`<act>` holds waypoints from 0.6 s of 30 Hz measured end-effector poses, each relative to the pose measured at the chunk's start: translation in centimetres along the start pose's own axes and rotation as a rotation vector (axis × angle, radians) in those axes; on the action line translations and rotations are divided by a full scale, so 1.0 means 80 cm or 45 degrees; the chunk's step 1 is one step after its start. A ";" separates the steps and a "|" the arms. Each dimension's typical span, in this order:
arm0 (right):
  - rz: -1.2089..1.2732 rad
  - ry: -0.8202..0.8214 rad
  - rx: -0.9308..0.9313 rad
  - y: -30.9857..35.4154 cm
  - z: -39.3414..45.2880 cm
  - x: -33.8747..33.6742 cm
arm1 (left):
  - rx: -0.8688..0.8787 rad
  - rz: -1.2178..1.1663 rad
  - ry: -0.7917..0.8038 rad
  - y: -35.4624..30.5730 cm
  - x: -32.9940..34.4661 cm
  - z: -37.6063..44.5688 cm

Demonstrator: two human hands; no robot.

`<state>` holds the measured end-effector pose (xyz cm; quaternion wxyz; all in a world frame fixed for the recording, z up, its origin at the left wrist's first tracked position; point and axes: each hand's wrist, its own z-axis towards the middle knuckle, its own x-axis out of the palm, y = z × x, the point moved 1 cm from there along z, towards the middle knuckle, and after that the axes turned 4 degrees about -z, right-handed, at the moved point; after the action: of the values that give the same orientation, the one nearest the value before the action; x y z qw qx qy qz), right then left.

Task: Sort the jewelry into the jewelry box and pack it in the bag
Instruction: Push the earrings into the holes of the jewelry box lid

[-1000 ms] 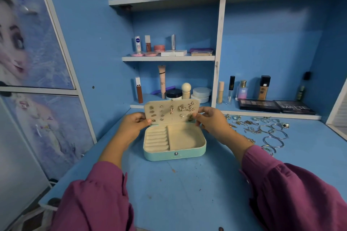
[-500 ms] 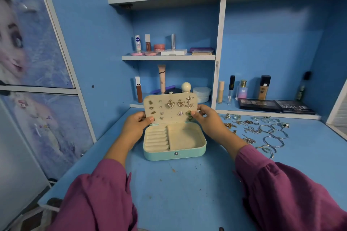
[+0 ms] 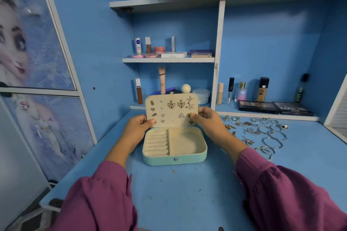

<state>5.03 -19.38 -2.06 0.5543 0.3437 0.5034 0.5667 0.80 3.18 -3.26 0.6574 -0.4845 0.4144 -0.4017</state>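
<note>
Head view, jewelry box [image 3: 174, 159] open, earrings [image 3: 176, 104] on lid [image 3: 171, 116]

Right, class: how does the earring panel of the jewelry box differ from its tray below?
The earring panel stands upright, gripped at both edges by the left hand and right hand; the tray lies flat on the table. The earring panel carries earrings; the tray's slots and compartment hold nothing. Both are lined in cream.
</note>
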 end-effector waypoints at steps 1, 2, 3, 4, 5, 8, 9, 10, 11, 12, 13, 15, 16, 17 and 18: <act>-0.030 -0.005 -0.014 0.000 0.000 0.000 | -0.005 -0.002 0.008 0.000 0.000 0.000; -0.057 -0.009 -0.022 0.000 -0.001 0.000 | -0.009 0.002 0.020 0.000 -0.001 0.000; -0.081 -0.011 -0.024 0.000 0.000 0.000 | -0.012 0.012 0.033 0.001 -0.001 0.000; -0.099 -0.008 -0.021 -0.001 0.001 0.001 | -0.012 0.025 0.047 0.001 -0.002 -0.001; -0.112 -0.004 -0.018 -0.002 0.002 0.001 | -0.010 0.036 0.057 0.001 -0.002 -0.001; -0.124 0.003 -0.012 -0.003 0.004 0.001 | -0.003 0.079 0.073 0.001 -0.003 -0.001; -0.120 0.001 -0.009 -0.004 0.004 0.001 | 0.000 0.105 0.079 0.001 -0.003 -0.001; -0.120 0.000 -0.003 -0.005 0.004 0.001 | 0.001 0.123 0.083 0.001 -0.003 0.000; -0.126 0.002 0.006 -0.006 0.004 0.000 | -0.003 0.131 0.083 0.001 -0.004 0.000; -0.138 0.009 0.016 -0.006 0.004 -0.001 | -0.005 0.125 0.084 0.001 -0.004 0.000; -0.150 0.022 0.026 -0.006 0.004 -0.003 | -0.009 0.115 0.083 0.001 -0.004 -0.001; -0.145 0.074 0.050 -0.007 0.003 -0.006 | -0.019 0.080 0.074 0.000 -0.004 -0.002; -0.148 0.100 0.058 -0.007 0.002 -0.007 | -0.023 0.059 0.071 -0.001 -0.004 -0.002; -0.163 0.118 0.060 -0.008 0.002 -0.008 | -0.029 0.041 0.070 -0.003 -0.004 -0.003; -0.181 0.125 0.059 -0.008 0.001 -0.008 | -0.035 0.025 0.070 -0.005 -0.003 -0.005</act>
<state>5.39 -20.06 -2.53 0.5597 0.2916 0.5663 0.5301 0.32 3.23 -2.94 0.6428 -0.4785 0.4424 -0.4026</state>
